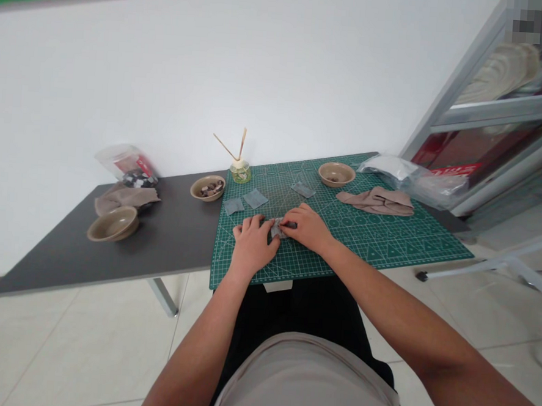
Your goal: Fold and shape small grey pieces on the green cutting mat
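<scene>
Both of my hands rest on the green cutting mat (365,233) near its front left part. My left hand (251,245) lies on the mat with fingers pressed down on a small grey fabric piece (277,230). My right hand (307,227) pinches the same grey piece from the right side. Most of the piece is hidden under my fingers. Two more grey fabric squares (255,198) (233,205) lie just behind my hands, and a third (303,190) lies farther back.
On the dark table (167,245) stand a tan bowl (112,224), a bowl of small pieces (207,187), a reed diffuser jar (240,170) and a plastic container (126,163). The mat also bears a tan bowl (336,174), beige fabric (376,200) and plastic bags (410,175). A metal shelf (501,113) stands at right.
</scene>
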`<state>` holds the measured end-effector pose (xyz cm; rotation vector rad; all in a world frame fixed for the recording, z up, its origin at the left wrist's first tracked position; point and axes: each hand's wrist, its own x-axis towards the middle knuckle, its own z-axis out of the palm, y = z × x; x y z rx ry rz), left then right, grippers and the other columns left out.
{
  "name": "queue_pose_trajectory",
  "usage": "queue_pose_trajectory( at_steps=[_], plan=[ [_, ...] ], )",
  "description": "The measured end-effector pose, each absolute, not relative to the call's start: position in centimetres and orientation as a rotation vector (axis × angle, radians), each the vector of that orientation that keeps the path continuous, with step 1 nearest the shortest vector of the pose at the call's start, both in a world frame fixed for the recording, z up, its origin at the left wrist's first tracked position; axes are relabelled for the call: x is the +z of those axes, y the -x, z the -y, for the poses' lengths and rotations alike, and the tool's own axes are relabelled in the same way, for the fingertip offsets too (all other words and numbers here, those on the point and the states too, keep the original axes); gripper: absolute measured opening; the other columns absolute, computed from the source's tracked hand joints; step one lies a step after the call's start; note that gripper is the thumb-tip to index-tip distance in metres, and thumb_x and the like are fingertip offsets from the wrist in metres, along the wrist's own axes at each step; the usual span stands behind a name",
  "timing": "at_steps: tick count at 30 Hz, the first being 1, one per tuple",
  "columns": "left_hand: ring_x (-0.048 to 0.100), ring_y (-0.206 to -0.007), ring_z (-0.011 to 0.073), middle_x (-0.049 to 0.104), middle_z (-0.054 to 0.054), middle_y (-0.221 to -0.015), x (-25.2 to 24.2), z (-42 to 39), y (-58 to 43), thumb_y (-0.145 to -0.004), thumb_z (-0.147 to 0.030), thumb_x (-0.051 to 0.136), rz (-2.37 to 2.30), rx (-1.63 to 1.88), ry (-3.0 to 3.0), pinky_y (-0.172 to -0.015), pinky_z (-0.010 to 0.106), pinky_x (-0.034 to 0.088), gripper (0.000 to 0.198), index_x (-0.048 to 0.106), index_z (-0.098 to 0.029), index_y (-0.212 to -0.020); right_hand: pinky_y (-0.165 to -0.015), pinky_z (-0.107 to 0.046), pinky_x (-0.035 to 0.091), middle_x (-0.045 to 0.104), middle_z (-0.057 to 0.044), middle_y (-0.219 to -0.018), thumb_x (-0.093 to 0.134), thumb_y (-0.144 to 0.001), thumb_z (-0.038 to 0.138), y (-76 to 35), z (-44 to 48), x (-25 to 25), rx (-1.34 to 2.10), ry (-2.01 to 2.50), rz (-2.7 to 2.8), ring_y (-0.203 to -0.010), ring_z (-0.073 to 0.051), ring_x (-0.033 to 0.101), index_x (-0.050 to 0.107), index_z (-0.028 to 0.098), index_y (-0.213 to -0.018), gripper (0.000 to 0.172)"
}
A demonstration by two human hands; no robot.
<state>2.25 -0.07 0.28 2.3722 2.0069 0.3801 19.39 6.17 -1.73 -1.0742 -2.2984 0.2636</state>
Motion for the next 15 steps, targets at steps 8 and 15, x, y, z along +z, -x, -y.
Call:
queue_pose_trajectory(
  at_steps=[8,15],
  plan=[
    [0.043,-0.126,0.0319,0.054,0.009,-0.14,0.05,0.02,-2.24,-0.092,-0.04,0.048,-2.022,0.402,-2.358,-0.101,0.051,0.035,0.043,0.059,-0.03,-0.132,-0.089,-0.038,0.041,0.075,-0.002,-0.091,0.07,-0.084,0.022,-19.3,-6.48,-2.13,0.322,0.968,2.318,-0.086,-0.019,0.063,0.073,0.022,-0.082,0.003],
    [0.044,-0.125,0.0317,0.054,0.009,-0.139,-0.08,-0.01,-2.14,-0.091,-0.04,0.048,-2.013,0.413,-2.372,-0.1,0.05,0.035,0.043,0.058,-0.028,-0.132,-0.088,-0.037,0.043,0.075,-0.002,-0.089,0.071,-0.083,0.024,-19.39,-5.96,-1.89,0.329,0.95,2.327,-0.085,-0.02,0.061,0.072,0.021,-0.082,0.003]
  ],
)
